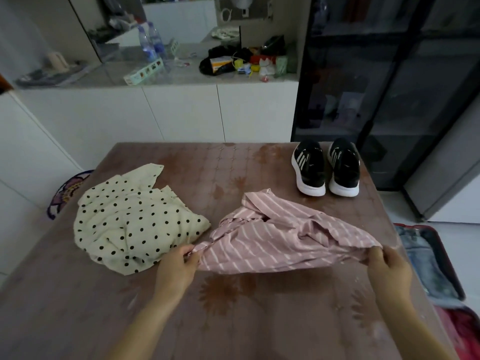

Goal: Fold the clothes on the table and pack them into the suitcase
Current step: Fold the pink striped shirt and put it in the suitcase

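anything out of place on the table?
A pair of black sneakers stands on the table at its far right corner, odd beside clothes being folded. The polka-dot garment lies crumpled at left, not yet folded. The left hand and right hand pinch the pink striped garment. Nothing looks spilled or damaged.
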